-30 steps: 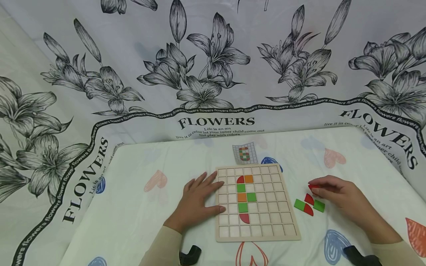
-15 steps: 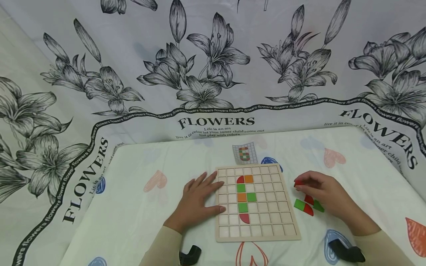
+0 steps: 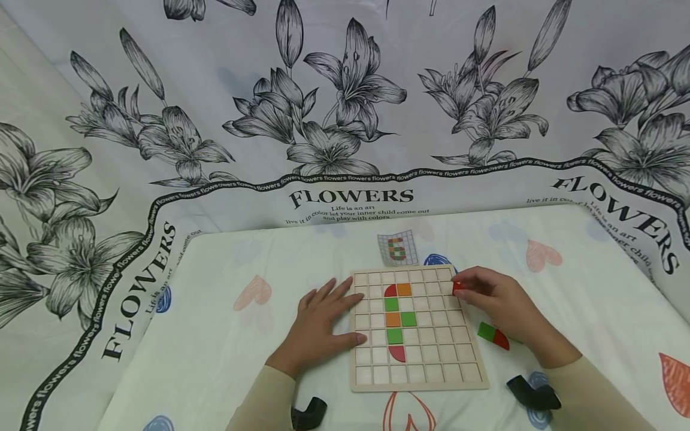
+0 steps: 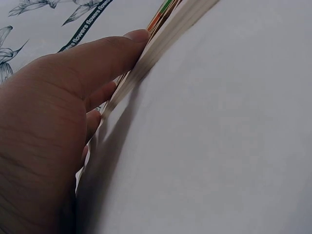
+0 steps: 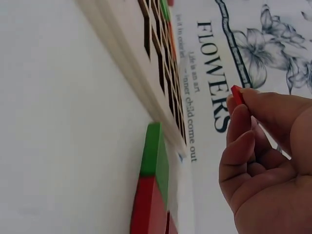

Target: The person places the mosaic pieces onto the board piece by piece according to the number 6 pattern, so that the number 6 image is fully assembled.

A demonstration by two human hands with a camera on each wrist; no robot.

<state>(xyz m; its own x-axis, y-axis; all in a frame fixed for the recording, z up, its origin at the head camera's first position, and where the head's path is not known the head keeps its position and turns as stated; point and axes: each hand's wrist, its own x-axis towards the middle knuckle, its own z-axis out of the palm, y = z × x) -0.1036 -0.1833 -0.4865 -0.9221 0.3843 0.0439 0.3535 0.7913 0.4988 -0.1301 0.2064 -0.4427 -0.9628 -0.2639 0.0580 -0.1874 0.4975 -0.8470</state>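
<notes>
My right hand [image 3: 498,308] pinches a small red tile [image 3: 457,286] between thumb and fingertips, over the right edge of a wooden grid board [image 3: 436,371]. In the right wrist view the red tile [image 5: 237,95] shows as a thin edge between the fingers. My left hand [image 3: 321,329] lies spread at the board's left side, thumb and fingertips on its rim; the left wrist view has the thumb [image 4: 136,39] on the rim. Set in the board are red quarter-round tiles [image 3: 396,353], orange squares [image 3: 403,290] and green squares [image 3: 395,336].
Right of the board a green tile [image 3: 486,331] and a red quarter-round tile [image 3: 502,340] lie side by side, others partly hidden by my right hand. A pattern card [image 3: 398,248] lies behind the board. Black straps [image 3: 533,393] hang at both wrists.
My right hand has carried the red tile leftward and away from me, from above the loose tiles to the board's right edge. My left hand has stayed in place.
</notes>
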